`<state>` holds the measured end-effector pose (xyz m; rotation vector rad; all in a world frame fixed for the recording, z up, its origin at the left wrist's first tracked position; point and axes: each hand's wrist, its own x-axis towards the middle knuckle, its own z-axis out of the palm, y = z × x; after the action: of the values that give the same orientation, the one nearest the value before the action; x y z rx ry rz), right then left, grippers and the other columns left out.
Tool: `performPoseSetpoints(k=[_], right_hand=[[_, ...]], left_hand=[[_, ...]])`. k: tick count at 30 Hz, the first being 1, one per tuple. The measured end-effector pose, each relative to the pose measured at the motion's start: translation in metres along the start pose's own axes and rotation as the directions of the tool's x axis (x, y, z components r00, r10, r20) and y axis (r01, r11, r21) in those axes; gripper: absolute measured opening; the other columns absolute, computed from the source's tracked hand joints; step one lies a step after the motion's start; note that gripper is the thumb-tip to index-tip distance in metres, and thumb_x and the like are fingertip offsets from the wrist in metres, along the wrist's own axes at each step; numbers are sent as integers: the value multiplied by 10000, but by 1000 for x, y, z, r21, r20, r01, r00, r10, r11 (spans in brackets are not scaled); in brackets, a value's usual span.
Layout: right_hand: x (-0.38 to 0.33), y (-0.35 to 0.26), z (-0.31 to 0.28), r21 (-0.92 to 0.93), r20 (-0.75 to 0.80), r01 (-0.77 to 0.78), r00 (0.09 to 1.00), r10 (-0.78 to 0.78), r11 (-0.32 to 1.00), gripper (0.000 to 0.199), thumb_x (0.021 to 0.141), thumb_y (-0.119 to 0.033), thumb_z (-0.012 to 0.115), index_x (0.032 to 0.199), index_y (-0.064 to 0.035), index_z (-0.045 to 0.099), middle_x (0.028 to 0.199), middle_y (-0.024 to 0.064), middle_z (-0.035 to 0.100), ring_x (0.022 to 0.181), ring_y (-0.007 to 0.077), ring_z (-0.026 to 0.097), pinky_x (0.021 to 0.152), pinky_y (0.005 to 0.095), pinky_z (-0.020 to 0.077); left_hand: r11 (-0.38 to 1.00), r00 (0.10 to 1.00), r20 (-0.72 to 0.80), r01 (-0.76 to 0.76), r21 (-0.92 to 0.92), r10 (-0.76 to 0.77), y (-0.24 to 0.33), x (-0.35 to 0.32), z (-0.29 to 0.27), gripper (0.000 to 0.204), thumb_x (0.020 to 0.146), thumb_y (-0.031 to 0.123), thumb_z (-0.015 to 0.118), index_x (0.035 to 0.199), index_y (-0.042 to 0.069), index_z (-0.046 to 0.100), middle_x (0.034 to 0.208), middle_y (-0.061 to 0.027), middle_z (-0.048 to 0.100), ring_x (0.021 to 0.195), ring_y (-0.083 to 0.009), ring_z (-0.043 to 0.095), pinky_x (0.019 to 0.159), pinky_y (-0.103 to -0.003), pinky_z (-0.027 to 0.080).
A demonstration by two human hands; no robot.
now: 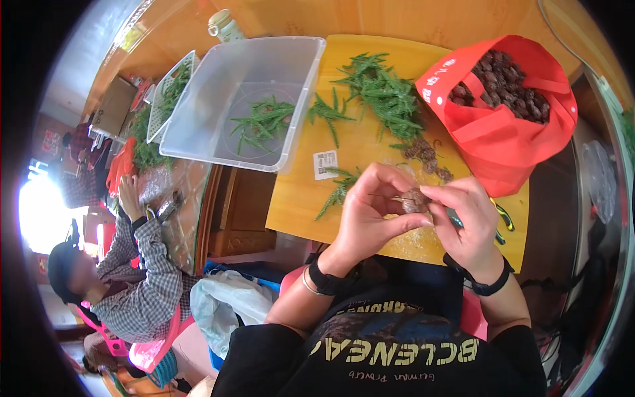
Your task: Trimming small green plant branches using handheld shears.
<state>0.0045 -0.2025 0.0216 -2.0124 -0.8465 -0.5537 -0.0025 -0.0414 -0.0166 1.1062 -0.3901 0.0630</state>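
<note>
A brown pine cone is held above the yellow board, between the fingertips of both hands. My left hand pinches it from the left, and thin strands, perhaps wire, show beside its fingers. From the right, my right hand grips the cone's other side with thumb and fingers. Just beyond the hands lie several loose pine cones. Partly hidden behind my right hand, a pair of pliers with yellow and dark handles rests on the board. A green sprig lies left of my left hand.
The yellow board carries a pile of green sprigs and a small printed card. A red bag of pine cones stands right; a clear plastic bin with sprigs stands left. Farther left, a co-worker in a checked shirt sits at another table.
</note>
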Motion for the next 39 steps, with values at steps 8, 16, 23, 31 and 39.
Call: performPoseSetpoints(k=[8,16,23,31,39], right_hand=[[-2,-1,0,-51,-24,1,1000,-2,999,358,661,106,636,981,-55,648,742,71,518,610,182,534,513,271,421],[-2,-3,-2,-71,-43,-31,999,28,997,284,672,101,621,929,-17,607,772,99,557,648,219,541,556,288,431],[0,-2,-5,-70,-51,22,998,-25,997,307,654,105,642,928,-32,617,758,85,561,640,214,549,545,288,437],[4,-1,-11,-64,20,57,998,-55,996,312,649,91,676,925,-47,632,741,68,548,628,209,551,524,290,435],[7,9,-17,-136,85,236,970,-226,962,272,623,-15,673,891,-46,639,711,42,502,594,179,530,475,275,415]], left_hand=[[977,994,53,100,-191,-91,0,-6,0,323,797,-41,636,1086,10,500,1026,-77,569,935,-141,592,755,-278,533],[967,996,60,81,-242,-68,-8,-2,-3,207,840,78,614,1030,16,558,1056,-140,597,890,-165,591,718,-288,501],[936,990,134,81,-344,-37,-13,-1,-8,223,866,113,597,1055,6,548,1029,-108,604,878,-147,583,725,-285,496],[962,990,127,96,-257,-65,-9,-1,-8,283,831,228,650,997,31,533,972,-125,560,760,-168,562,626,-259,451],[936,979,158,174,-305,-130,-3,1,-5,300,824,256,656,979,37,522,931,-108,535,747,-149,540,541,-222,401]])
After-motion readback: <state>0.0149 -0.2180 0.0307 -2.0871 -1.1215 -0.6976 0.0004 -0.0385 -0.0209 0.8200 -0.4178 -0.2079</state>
